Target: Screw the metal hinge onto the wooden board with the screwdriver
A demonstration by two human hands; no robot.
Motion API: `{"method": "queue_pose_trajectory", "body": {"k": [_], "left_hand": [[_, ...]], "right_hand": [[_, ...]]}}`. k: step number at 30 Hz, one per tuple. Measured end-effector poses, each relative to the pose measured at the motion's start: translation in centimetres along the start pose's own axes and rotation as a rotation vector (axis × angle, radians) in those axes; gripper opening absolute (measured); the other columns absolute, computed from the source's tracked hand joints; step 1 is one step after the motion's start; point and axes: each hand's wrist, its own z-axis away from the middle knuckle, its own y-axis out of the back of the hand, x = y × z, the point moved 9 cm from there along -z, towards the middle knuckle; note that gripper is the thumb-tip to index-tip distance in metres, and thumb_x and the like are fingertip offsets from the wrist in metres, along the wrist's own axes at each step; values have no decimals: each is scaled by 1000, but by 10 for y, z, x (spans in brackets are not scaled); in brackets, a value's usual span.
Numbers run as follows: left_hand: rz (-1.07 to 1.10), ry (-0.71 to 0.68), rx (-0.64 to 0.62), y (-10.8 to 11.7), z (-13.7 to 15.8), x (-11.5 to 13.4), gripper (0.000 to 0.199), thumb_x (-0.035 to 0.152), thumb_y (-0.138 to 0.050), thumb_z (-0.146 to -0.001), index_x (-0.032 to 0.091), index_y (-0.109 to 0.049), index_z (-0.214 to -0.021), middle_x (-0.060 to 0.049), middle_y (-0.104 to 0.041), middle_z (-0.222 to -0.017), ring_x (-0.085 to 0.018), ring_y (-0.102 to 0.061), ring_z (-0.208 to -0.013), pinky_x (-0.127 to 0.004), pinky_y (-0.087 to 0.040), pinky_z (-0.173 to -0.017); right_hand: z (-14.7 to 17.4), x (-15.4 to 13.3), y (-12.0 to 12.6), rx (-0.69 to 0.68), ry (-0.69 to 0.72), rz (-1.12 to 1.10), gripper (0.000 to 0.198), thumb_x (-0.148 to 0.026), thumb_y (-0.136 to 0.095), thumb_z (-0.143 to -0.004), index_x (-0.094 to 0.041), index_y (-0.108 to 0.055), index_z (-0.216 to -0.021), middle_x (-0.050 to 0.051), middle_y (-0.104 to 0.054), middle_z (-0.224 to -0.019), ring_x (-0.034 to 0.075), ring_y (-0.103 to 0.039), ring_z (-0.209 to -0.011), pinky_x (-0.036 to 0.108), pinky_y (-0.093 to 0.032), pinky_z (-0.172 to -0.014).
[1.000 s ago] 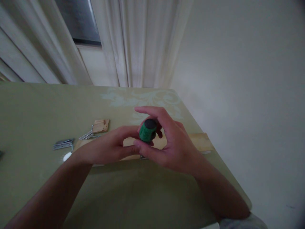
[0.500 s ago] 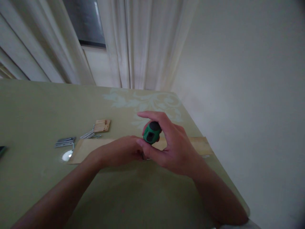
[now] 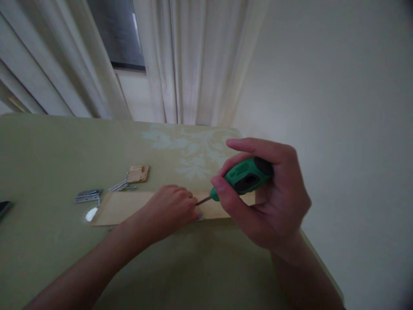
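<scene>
Head view: screwdriver (image 3: 244, 178) gripped in right hand (image 3: 274, 198), left hand (image 3: 167, 211) flat on plank (image 3: 122, 206).

I see the wooden board (image 3: 129, 207) lying on the table (image 3: 48, 159). Left of the board lie the metal hinges (image 3: 87, 195); behind it sits a small wood block (image 3: 138, 173) (a second hinge (image 3: 120, 185) just beside that). A dark object (image 3: 4, 208) lies far left of the board.
</scene>
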Motion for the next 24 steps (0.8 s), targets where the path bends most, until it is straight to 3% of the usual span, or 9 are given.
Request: {"method": "queue_pose_trajectory", "body": {"k": [4, 7, 9, 12, 14, 16, 20, 22, 24], "left_hand": [[-96, 93, -13, 16, 6, -22, 31, 32, -58, -104, 17, -72, -81, -11, -75, -81, -26, -70, -76, -35, -47, -70], [-26, 274, 62, 40, 29, -90, 43, 49, -63, -101, 19, -68, -72, -5, -69, -70, -19, -62, -65, -30, -39, -62], [42, 338, 55, 44, 52, -145, 40, 47, -65, -99, 18, -70, -73, 0, -68, -64, -14, -58, -57, -26, -36, -57], [-27, 375, 225, 53, 93, -220, 37, 42, -61, -100, 15, -75, -78, 5, -69, -63, -6, -58, -54, -18, -33, -53], [-72, 339, 297, 47, 113, -253, 47, 42, -53, -99, 12, -70, -67, 9, -59, -51, 1, -48, -43, -16, -24, -48], [-29, 358, 234, 27, 125, -277, 53, 46, -48, -98, 10, -67, -64, 9, -57, -48, 2, -47, -41, -14, -22, -48], [151, 660, -30, -15, 142, -312, 45, 44, -57, -92, 15, -65, -59, 4, -63, -49, -8, -59, -43, -17, -35, -44], [173, 733, -61, -20, 146, -318, 32, 35, -61, -90, 15, -70, -67, 1, -68, -54, -12, -63, -48, -20, -39, -47], [201, 701, 12, -11, 144, -317, 24, 29, -64, -87, 11, -72, -73, 3, -66, -55, -11, -60, -49, -21, -37, -51]], "right_hand": [[0, -2, 7, 47, -12, 18, 55, -26, -79, -92, -40, -59, -141, 6, -71, -110, 26, -70, -87, 45, -63, -74], [-1, -1, 11, 77, -19, 19, 54, -26, -80, -91, -39, -60, -140, 6, -71, -105, 28, -70, -87, 46, -62, -74], [-2, 2, 9, 56, -16, 13, 53, -27, -79, -92, -38, -60, -140, 5, -71, -103, 27, -70, -84, 45, -63, -72], [-4, 7, -2, -6, -3, 53, 47, -27, -77, -95, -33, -58, -138, 3, -72, -100, 21, -70, -77, 39, -62, -72], [-5, 9, -9, -34, 16, 99, 44, -27, -74, -97, -30, -57, -137, 0, -72, -98, 17, -70, -75, 35, -61, -73], [-5, 9, -17, -61, 46, 129, 41, -25, -72, -98, -27, -56, -136, -2, -72, -96, 15, -70, -76, 31, -60, -75], [-3, 12, -30, -135, 84, 215, 32, -23, -72, -96, -22, -58, -125, -3, -70, -91, 11, -69, -75, 24, -55, -75], [-2, 14, -33, -167, 90, 271, 22, -23, -73, -94, -21, -59, -112, -5, -68, -83, 8, -66, -68, 22, -51, -69], [-2, 14, -34, -187, 100, 307, 16, -23, -73, -94, -21, -58, -99, -7, -64, -76, 7, -62, -62, 20, -46, -63]]}}
